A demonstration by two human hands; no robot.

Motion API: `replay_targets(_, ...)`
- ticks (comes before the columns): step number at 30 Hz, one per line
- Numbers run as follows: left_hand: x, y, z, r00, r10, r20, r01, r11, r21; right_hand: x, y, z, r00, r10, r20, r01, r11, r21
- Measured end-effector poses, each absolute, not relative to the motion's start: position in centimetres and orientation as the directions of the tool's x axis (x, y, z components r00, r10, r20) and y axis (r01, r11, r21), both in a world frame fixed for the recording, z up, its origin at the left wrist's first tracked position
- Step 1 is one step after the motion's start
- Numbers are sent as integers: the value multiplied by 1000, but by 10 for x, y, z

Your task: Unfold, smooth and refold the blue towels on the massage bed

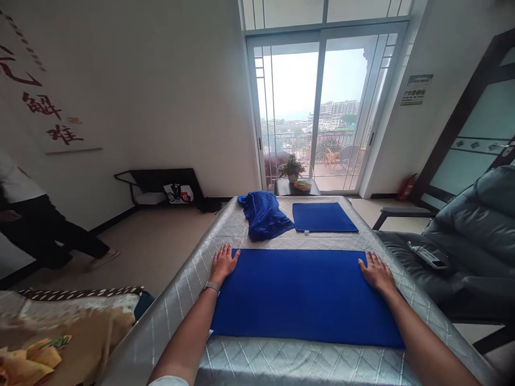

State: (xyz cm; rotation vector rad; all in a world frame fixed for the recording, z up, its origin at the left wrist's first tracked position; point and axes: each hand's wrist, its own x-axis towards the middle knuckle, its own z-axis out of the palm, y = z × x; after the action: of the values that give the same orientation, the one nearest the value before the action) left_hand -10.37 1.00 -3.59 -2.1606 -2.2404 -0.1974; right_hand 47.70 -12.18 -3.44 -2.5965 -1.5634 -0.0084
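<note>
A blue cloth (303, 297) lies spread flat in a wide rectangle across the quilted silver-grey table cover (257, 354). My left hand (223, 265) rests on its far left corner, fingers stretched out. On the far right corner lies my right hand (377, 272), also flat with fingers spread. Behind the spread cloth, a crumpled blue cloth (267, 217) sits in a heap on the left. To its right is a neatly folded blue cloth (324, 217) with a small white tag at its near edge.
A person (36, 220) in dark trousers walks at the far left. A grey armchair (470, 230) stands close on the right, with a white device (428, 257) on its seat. Beyond the table, a potted plant (293, 169) stands before the glass doors. A couch (68, 327) is at lower left.
</note>
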Motion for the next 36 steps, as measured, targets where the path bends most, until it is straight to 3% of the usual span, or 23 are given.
replay_targets(6, -98, 12, -44, -74, 987, 145, 991, 56, 123, 478, -121, -23, 487, 874, -5, 873, -487, -25)
replay_targets(10, -97, 14, -45, -86, 984, 154, 988, 65, 139, 447, -113, -10, 452, 884, 122, 881, -463, 93)
replay_targets(13, -96, 14, -46, -94, 982, 163, 987, 70, 148, 387, -102, -2, 272, 945, 182, 952, -291, 91)
replay_targets(16, -96, 14, -46, -91, 981, 173, 986, 65, 152, 311, -90, 2, 50, 993, 103, 999, -50, -6)
replay_targets(19, -97, 14, -48, -87, 979, 183, 988, 61, 142, 254, -81, 0, -45, 999, 19, 994, 47, -102)
replay_targets(24, -101, 16, -52, -67, 977, 201, 992, 44, 119, 243, -78, -10, -52, 998, -41, 987, 45, -156)
replay_targets(28, -103, 17, -53, -58, 980, 188, 992, 37, 118, 299, -85, -15, -15, 999, -37, 994, 11, -111)
replay_targets(36, -104, 19, -54, -77, 979, 191, 991, 55, 119, 472, -112, -32, 334, 942, -16, 942, -334, -13)
